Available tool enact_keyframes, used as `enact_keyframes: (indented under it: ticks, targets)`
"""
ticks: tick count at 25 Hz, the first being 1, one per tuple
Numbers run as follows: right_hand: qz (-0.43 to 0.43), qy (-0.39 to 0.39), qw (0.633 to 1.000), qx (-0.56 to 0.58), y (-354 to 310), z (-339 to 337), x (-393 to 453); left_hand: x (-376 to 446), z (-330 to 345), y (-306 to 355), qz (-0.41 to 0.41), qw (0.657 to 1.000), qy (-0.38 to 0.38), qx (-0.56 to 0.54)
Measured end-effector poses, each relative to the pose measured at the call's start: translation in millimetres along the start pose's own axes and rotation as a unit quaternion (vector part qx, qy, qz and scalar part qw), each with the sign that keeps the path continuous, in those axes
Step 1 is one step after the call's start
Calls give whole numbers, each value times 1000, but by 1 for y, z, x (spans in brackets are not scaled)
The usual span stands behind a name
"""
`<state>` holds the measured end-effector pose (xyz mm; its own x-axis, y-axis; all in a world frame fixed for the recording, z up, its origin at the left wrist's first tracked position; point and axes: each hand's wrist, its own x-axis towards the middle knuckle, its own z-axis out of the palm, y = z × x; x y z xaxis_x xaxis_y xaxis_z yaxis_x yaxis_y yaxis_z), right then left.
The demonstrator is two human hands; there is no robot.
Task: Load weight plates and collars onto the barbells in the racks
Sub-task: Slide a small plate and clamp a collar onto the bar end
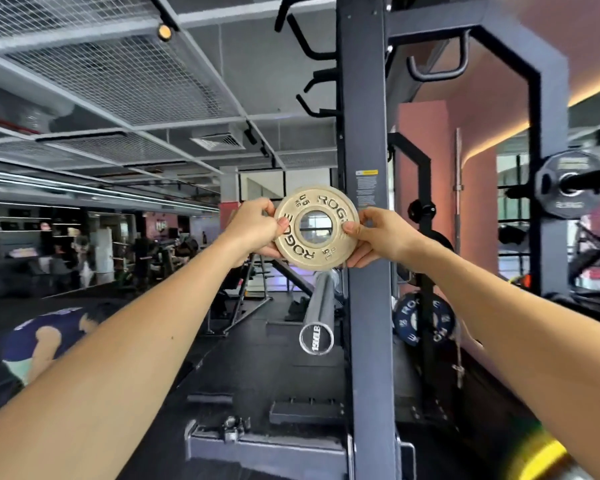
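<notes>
I hold a small pale, worn weight plate (316, 227) marked ROGUE and 0.5 KG upright at arm's length, its centre hole facing me. My left hand (253, 230) grips its left edge and my right hand (378, 237) grips its right edge, thumbs on the front face. Just below the plate, a bare barbell sleeve (318, 317) points toward me, its round end cap nearest. The plate is above the sleeve, not on it. The sleeve lies beside the dark rack upright (364, 237).
A blue plate (423, 318) hangs low on the rack to the right. Another barbell with a black plate (565, 183) sits at far right. A person in a dark shirt (45, 337) bends low at left. The rack's base frame (267, 448) lies on the black floor.
</notes>
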<state>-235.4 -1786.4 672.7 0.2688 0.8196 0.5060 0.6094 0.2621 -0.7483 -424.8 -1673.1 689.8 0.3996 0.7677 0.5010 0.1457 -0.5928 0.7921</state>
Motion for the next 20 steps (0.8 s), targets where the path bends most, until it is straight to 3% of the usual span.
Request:
enact_keyframes:
  ticks: [9, 20]
  targets:
    - [76, 16, 997, -21, 7, 27, -84, -69, 7, -37, -42, 995, -80, -32]
    - [131, -15, 991, -14, 60, 66, -112, -99, 24, -100, -89, 990, -108, -17]
